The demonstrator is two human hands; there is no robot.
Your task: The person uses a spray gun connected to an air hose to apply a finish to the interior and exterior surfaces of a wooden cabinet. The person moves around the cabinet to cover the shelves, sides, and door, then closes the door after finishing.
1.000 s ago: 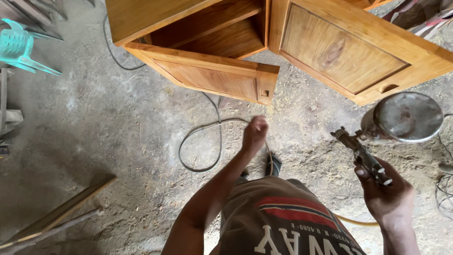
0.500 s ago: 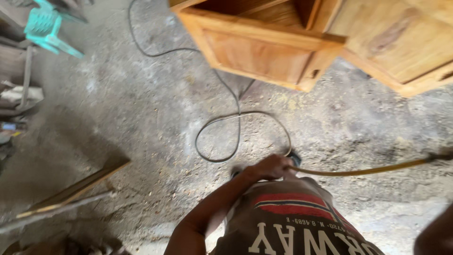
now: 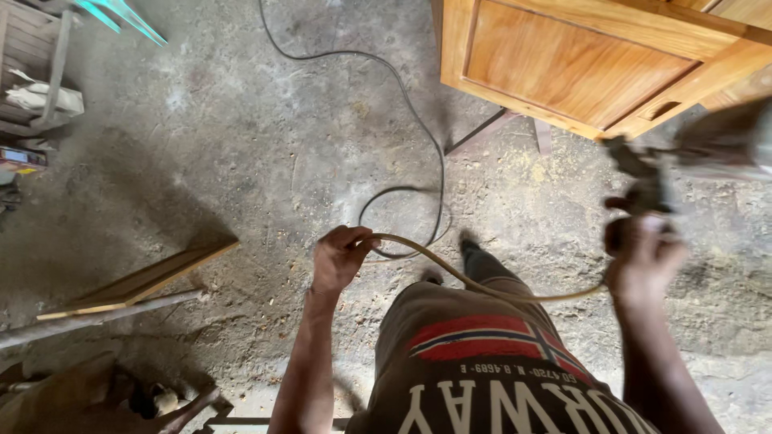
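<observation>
**Hose in one hand, spray gun in the other**

Starting at the left edge, I see a wooden crate (image 3: 36, 76) with slatted sides; a pale bag or cloth lies in it, though I cannot make out more. Below it a plank (image 3: 141, 281) lies flat on the dusty concrete floor (image 3: 241, 145) beside a grey pipe (image 3: 96, 317).

My left hand (image 3: 339, 257) is curled around the tan hose (image 3: 474, 281), fingers clamped on it near its upper end. The hose sags across my front to the right. Past it a black cable (image 3: 402, 96) loops over open floor — the widest free stretch in view.

My right hand (image 3: 643, 253) grips the handle of a spray gun (image 3: 643, 173), blurred, fingers wrapped tight; its metal cup (image 3: 732, 141) sits at the right edge, contents hidden. Just above stands a wooden cabinet (image 3: 579, 64) — its panelled door shut, its lower corner near the gun.
</observation>
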